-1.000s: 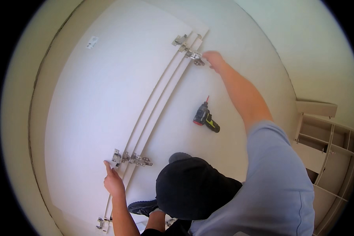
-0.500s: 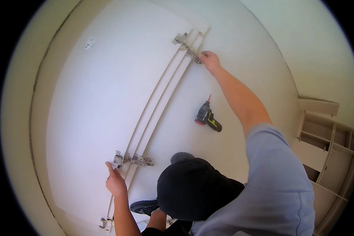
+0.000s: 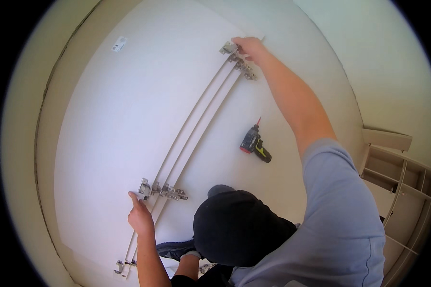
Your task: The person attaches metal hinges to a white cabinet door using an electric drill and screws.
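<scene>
A large white panel (image 3: 105, 119) lies below me with narrow white strips (image 3: 193, 120) along its right side, fitted with metal hinges at several points. My left hand (image 3: 140, 215) is at the lower-middle part, index finger stretched beside a silver hinge (image 3: 145, 186), other fingers loosely bent and partly hidden. My right hand (image 3: 252, 50) holds the top silver hinge (image 3: 227, 48), its fingers curled around the hinge's right side. Further hinge pieces (image 3: 246, 71) sit just below it. A black and lime cordless drill (image 3: 254, 143) with a red-tipped bit lies right of the strips.
A beige cabinet frame (image 3: 404, 191) with shelves and a loose board (image 3: 387, 140) on top stands at the right by a pale wall (image 3: 368, 71). My black-capped head (image 3: 239, 225) and dark shoe (image 3: 175, 249) hide part of the floor below the drill.
My right hand has moved up and slightly left from the outer hinge onto the topmost hinge. My left hand has shifted only slightly.
</scene>
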A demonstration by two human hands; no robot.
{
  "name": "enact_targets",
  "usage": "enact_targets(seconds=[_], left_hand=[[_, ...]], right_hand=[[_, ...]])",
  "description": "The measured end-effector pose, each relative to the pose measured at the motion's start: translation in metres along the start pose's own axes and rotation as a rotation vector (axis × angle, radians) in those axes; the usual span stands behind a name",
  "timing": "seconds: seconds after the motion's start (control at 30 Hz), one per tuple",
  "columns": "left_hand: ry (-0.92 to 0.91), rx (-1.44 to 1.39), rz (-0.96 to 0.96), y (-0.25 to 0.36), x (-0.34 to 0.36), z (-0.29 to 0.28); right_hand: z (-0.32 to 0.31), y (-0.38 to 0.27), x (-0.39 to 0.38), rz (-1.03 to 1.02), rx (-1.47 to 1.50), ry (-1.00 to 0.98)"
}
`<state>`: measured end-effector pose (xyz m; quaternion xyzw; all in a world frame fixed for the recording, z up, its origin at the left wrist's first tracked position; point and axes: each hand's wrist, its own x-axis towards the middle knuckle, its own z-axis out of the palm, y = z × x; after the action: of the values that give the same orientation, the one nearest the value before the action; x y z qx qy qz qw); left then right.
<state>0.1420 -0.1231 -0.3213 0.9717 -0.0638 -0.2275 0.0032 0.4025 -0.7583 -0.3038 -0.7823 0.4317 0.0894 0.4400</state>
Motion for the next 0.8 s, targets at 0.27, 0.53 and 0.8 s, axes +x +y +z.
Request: enact_targets(seconds=[0.27,0.53,0.8], left_hand=[[-0.007,0.027,0.001,-0.005,-0.003,0.005],[-0.027,-0.018,0.017,-0.009,-0.003,0.003],[-0.08,-0.025,-0.038,-0.006,-0.002,-0.007]], right_hand=[[0.005,0.007,-0.005,-0.095,0.068,0.038],[-0.004,0.007,-0.02,-0.068,0.053,-0.014],[-0.004,0.001,-0.038,-0.005,-0.057,0.012]])
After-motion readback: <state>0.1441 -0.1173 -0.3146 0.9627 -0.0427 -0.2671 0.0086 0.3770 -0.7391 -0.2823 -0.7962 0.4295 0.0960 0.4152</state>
